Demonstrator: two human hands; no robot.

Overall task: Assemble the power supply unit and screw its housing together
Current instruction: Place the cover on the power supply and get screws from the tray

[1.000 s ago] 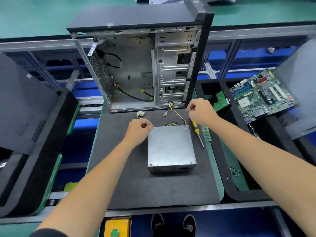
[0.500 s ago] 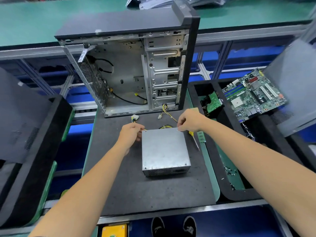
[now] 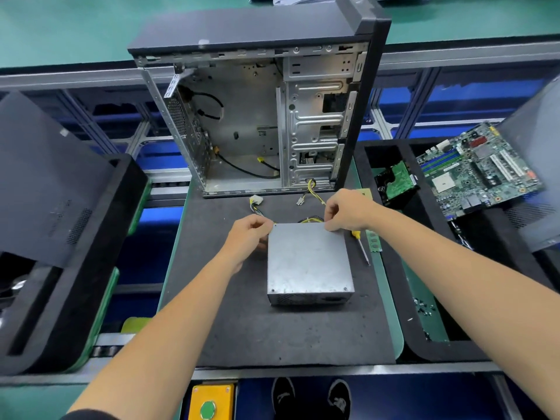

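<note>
Grey metal box: my power supply (image 3: pixel 309 262) lies flat on the black mat (image 3: pixel 272 338), centre of the frame, wires trailing toward the open computer case (image 3: pixel 260 116) above.
Left hand (image 3: pixel 247 237): fingers curled on the box's upper left corner; I cannot tell if they pinch anything.
Right hand (image 3: pixel 345 210): fingertips pinched at the upper right corner, near the yellow wires (image 3: pixel 312 219).
Screwdriver (image 3: pixel 362 247): just right of the box, untouched.
Doing it well: I'd seat the lid flush, tuck wires clear, then drive screws.
</note>
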